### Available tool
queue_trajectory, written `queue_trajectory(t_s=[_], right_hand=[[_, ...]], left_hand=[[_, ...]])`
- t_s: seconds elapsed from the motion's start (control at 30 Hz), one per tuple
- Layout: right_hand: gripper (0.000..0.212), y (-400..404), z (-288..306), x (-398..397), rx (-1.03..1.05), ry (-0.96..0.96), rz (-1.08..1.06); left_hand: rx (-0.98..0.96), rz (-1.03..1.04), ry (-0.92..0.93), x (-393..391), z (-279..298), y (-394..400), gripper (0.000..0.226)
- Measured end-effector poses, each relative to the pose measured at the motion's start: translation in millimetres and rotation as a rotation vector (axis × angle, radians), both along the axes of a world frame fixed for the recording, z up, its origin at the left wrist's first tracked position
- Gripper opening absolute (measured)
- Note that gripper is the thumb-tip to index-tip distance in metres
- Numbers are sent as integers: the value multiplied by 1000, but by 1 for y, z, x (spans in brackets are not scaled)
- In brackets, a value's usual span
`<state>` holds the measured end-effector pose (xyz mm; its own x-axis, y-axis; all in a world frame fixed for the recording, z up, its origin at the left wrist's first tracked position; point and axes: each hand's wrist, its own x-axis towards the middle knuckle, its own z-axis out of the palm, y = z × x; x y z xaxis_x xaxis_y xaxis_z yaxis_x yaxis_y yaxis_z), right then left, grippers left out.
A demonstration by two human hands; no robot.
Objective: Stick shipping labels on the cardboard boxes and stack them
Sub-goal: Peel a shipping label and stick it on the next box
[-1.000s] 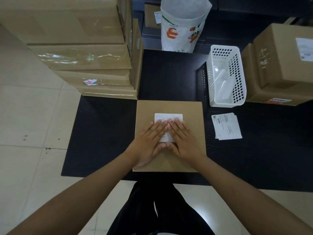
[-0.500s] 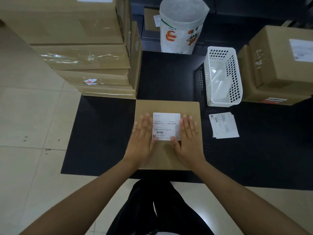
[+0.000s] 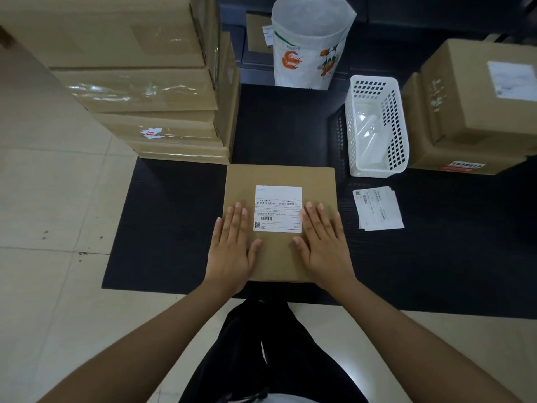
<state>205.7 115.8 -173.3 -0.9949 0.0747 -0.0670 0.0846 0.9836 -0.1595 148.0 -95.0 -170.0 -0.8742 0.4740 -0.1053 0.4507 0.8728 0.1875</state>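
Note:
A flat cardboard box (image 3: 279, 175) lies on the black mat (image 3: 174, 222) in front of me. A white shipping label (image 3: 278, 208) is stuck on the middle of its top. My left hand (image 3: 232, 245) lies flat on the box just left of the label, fingers straight. To the label's right my right hand (image 3: 324, 242) lies flat the same way, fingers straight. A small pile of loose labels (image 3: 377, 207) sits on the mat to the right of the box.
A tall stack of cardboard boxes (image 3: 139, 91) stands at the back left. A white perforated basket (image 3: 374, 126) sits right of centre, with labelled boxes (image 3: 476, 112) beyond it at the far right. A white printed bag (image 3: 311, 45) stands at the back. Tiled floor (image 3: 52, 199) lies left.
Both hands were pressed together on the label. They have slid apart to its left and right sides, uncovering the whole label.

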Motion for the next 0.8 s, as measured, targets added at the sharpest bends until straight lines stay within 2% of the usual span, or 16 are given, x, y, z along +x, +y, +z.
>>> queue_trajectory(t_s=[0.17, 0.3, 0.4, 0.5, 0.57, 0.67, 0.8], right_hand=[[72, -8, 0, 1, -46, -5, -65], [72, -2, 8, 9, -186, 88, -196], [61, -3, 16, 20, -366, 254, -552], [61, -8, 16, 26, -612, 168, -939], [64, -12, 15, 31, -735, 89, -1031], [65, -22, 14, 34, -856, 62, -1010], [60, -31, 16, 33, -884, 89, -1004]], left_hand=[[66, 165, -65, 7, 2, 2, 77], [259, 321, -124, 11, 9, -9, 82], [496, 615, -200, 21, 16, -12, 76], [684, 837, -333, 28, 19, -13, 72], [781, 888, -390, 31, 16, -17, 70], [854, 875, -455, 32, 14, -20, 67], [870, 819, -514, 26, 16, -18, 57]])
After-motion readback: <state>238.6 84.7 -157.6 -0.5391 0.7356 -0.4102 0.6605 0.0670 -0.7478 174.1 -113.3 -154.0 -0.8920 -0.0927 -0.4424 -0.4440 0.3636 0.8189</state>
